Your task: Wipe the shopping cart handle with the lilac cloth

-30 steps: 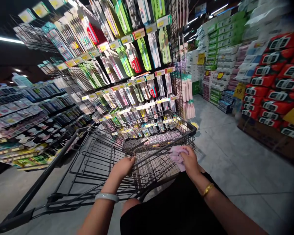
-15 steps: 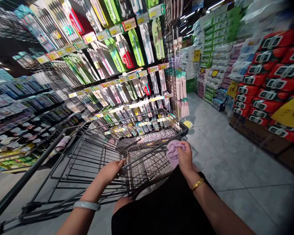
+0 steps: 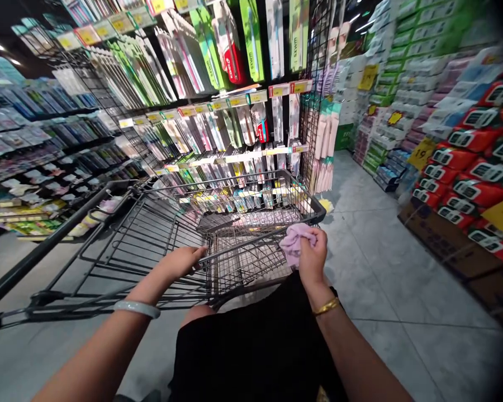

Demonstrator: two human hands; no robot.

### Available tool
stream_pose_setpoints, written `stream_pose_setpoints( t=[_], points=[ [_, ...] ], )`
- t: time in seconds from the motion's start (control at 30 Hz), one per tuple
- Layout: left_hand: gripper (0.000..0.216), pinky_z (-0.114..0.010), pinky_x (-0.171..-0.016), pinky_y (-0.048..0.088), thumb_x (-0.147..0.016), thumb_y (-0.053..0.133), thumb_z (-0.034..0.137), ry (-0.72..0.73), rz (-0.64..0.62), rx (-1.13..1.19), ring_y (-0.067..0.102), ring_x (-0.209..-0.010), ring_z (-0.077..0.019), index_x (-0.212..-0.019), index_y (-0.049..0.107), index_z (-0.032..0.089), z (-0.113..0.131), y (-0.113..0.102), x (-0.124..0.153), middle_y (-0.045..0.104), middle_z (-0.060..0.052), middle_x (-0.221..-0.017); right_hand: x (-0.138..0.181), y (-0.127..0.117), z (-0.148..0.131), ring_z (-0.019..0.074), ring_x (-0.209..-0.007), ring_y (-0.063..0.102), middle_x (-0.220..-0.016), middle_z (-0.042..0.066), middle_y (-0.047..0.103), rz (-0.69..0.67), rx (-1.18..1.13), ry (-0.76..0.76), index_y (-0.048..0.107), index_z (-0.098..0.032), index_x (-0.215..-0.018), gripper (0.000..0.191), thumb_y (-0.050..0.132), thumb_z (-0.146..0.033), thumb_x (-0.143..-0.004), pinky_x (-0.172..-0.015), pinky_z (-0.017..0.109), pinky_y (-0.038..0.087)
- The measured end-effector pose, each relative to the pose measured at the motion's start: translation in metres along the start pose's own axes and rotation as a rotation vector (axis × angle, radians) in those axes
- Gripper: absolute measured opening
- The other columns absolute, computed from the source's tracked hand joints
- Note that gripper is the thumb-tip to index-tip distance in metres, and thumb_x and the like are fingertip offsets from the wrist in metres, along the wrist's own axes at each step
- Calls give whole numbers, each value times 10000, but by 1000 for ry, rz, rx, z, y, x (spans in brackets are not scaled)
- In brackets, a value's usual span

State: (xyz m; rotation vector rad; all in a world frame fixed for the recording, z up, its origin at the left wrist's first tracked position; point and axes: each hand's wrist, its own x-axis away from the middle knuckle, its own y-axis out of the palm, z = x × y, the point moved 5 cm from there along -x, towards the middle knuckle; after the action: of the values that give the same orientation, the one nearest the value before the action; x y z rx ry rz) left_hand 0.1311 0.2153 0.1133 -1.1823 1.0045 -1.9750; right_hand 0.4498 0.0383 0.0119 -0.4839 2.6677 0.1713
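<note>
A dark metal shopping cart (image 3: 109,273) stands side-on in front of me, its wire basket holding no goods that I can make out. My left hand (image 3: 180,262) is closed round the near top rail of the basket, with a pale bangle on the wrist. Bunched in the fingers of my right hand (image 3: 313,254) is a crumpled light purple cloth (image 3: 294,241). That cloth lies against the same rail, close to the basket's right-hand corner. A gold bracelet circles my right wrist.
Behind the cart rises a rack of packaged toothbrushes (image 3: 230,123) with price tags. Another display (image 3: 33,151) stands at the left. On the right, red packs (image 3: 456,162) are stacked on brown boxes (image 3: 440,245), with grey tiled floor (image 3: 360,268) between. A yellow item (image 3: 326,205) is beyond the cart's corner.
My view has tipped downward and shifted a little. The right hand with the purple cloth has moved slightly left along the rail; the left hand still grips the cart.
</note>
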Motion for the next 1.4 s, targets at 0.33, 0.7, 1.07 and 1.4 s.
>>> stream_pose_setpoints(
  t=[0.33,0.7,1.07,1.4],
  points=[
    [736,-300,-638,469,-822,247,747,-16,-4,-18,669,-671,-225,-956,683,169,2,-2,2,740,-83,-817,51,25,6,189,-806,504,-823,8,497,-127,15,60,509,-228,-782,84,480,-166,-732,-787,334,447],
    [722,-290,-696,441,-890,179,697,30,160,-226,669,-805,-246,-886,713,212,16,-9,20,731,-88,-817,63,32,7,190,-792,523,-825,19,493,-284,33,20,525,-227,-689,108,488,-129,-663,-770,329,469],
    [868,-315,-746,456,-844,94,793,371,123,-394,661,-887,-273,-909,707,182,159,20,-14,719,-119,-900,78,48,-4,231,-929,510,-925,52,491,-458,159,-173,579,-221,-738,171,510,-70,-696,-846,373,444],
    [946,-312,-642,490,-737,181,901,241,-242,-192,671,-542,-227,-823,684,105,159,56,-43,712,-131,-679,67,42,-37,208,-989,531,-1015,50,508,-410,-64,-126,590,-222,-819,226,499,-58,-692,-899,347,439]
  ],
)
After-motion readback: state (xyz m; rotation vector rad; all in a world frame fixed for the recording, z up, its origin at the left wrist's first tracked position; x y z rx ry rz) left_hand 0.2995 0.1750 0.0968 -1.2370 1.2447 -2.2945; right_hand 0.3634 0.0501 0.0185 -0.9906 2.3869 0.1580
